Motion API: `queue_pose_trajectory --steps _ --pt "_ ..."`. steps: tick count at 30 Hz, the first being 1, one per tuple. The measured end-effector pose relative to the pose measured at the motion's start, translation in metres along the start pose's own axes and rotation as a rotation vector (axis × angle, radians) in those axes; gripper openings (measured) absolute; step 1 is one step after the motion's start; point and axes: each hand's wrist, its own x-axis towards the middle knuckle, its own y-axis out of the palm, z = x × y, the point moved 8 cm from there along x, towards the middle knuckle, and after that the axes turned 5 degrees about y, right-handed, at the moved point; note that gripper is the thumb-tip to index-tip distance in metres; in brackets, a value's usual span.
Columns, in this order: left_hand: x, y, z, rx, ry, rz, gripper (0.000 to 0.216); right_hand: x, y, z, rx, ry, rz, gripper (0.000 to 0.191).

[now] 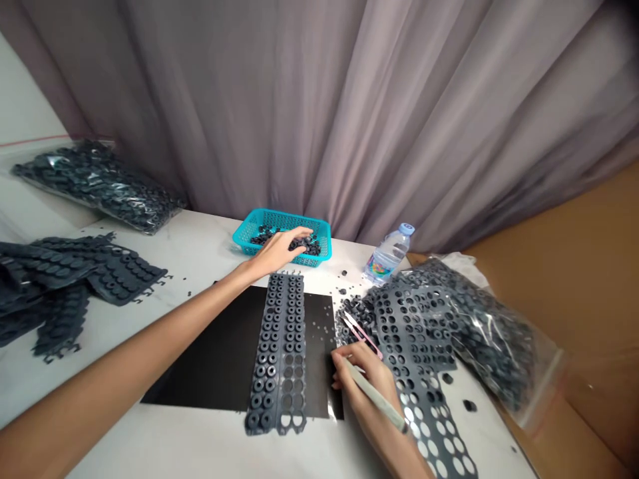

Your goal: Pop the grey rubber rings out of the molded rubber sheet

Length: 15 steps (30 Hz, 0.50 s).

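My left hand (281,250) reaches over the rim of a turquoise plastic basket (243,241), with thumb and fingers apart above small dark rubber rings (308,245) inside it. My right hand (368,376) is closed around a pale green pen-like tool (378,397), whose tip is hidden by the fingers. Between the hands a dark grey rubber sheet (281,362) lies on a black mat (210,359). Its left rows hold rings; on the right side the upper holes are filled and the lower ones are open.
Right of the mat lie pink-handled thread snips (367,337), loose rings and a punched sheet (399,332). A water bottle (387,258) and a bag of dark parts (499,352) stand behind. More rubber strips (64,286) and another bag (94,183) are on the left.
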Motion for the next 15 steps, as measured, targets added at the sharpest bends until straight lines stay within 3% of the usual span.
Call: queue_pose_trajectory --steps 2,4,7,9,12,15 --pt "0.017 -0.002 -0.001 0.076 0.057 -0.017 0.038 -0.001 0.000 -0.004 0.024 0.010 -0.010 0.034" --pt "0.011 0.003 -0.008 0.133 0.095 -0.021 0.037 -0.001 -0.002 -0.010 0.059 0.057 -0.040 0.034" --pt "-0.035 0.016 -0.026 0.184 0.103 0.011 0.025 -0.001 -0.005 -0.016 0.101 0.131 -0.060 0.035" --pt "-0.077 0.029 -0.038 0.196 0.088 0.100 0.015 -0.001 -0.002 -0.014 0.105 0.142 -0.027 0.033" --pt "-0.132 0.050 -0.045 0.242 0.016 0.301 0.021 -0.002 0.009 -0.008 0.113 0.134 0.039 0.028" --pt "-0.161 0.058 -0.042 0.267 -0.025 0.392 0.035 -0.004 0.025 -0.004 0.200 0.125 0.131 0.023"
